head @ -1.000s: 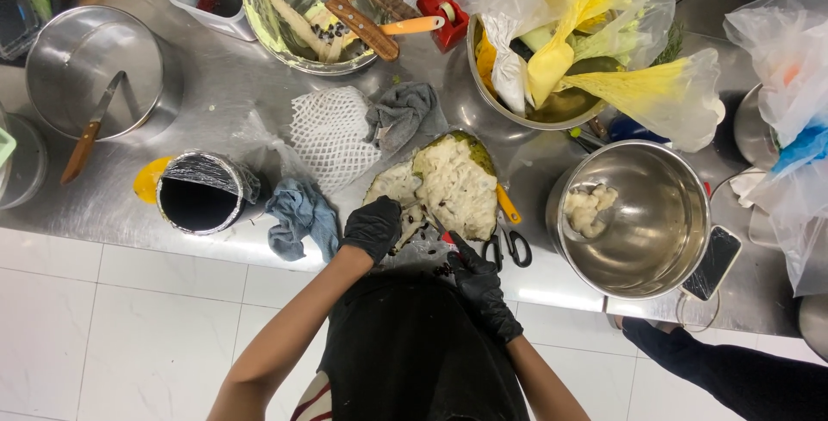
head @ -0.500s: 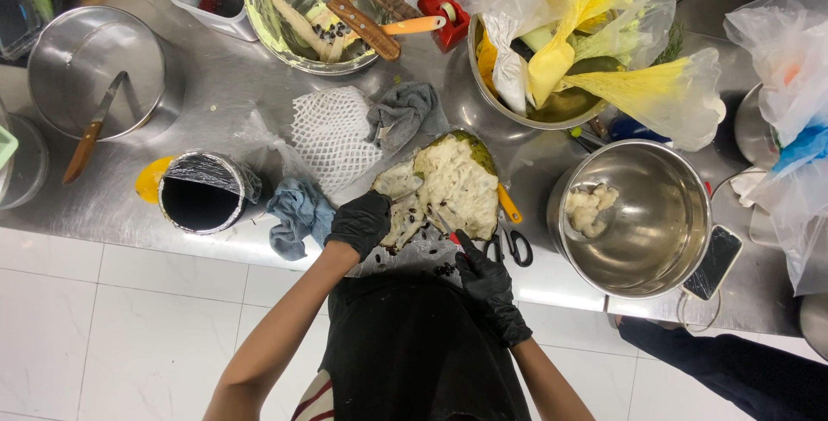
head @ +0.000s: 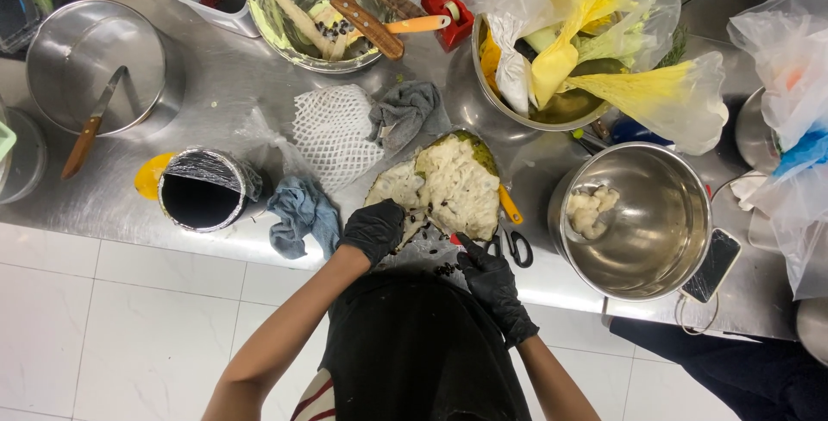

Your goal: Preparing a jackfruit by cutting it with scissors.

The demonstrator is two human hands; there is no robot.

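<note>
A stainless steel counter fills the upper two thirds of the frame, crowded with vessels. At right of centre stands a large empty-looking steel pot with a few pale flesh pieces on its inner wall. Above it, a bowl stuffed with yellow-stained plastic bags. At upper centre, a glass bowl of knives. At upper left, a lidded steel pot with a wooden-handled knife laid across it.

In the centre lies the opened fruit, its green rind under a mound of creamy white pulp. Its long axis runs from the lower left to the upper right of the frame, slanting away from the person. It lies directly above both hands in the picture.

The left hand, in a black glove, is closed down on the fruit's lower left end, gripping pulp and rind. The right hand, also gloved, sits just below and right of the fruit, loosely curled with fingers pointing up toward it, holding nothing that can be made out. The left hand is the nearer, already touching.

Smaller things: a white foam net, a blue cloth, scissors, dark seeds scattered at the counter edge.
</note>
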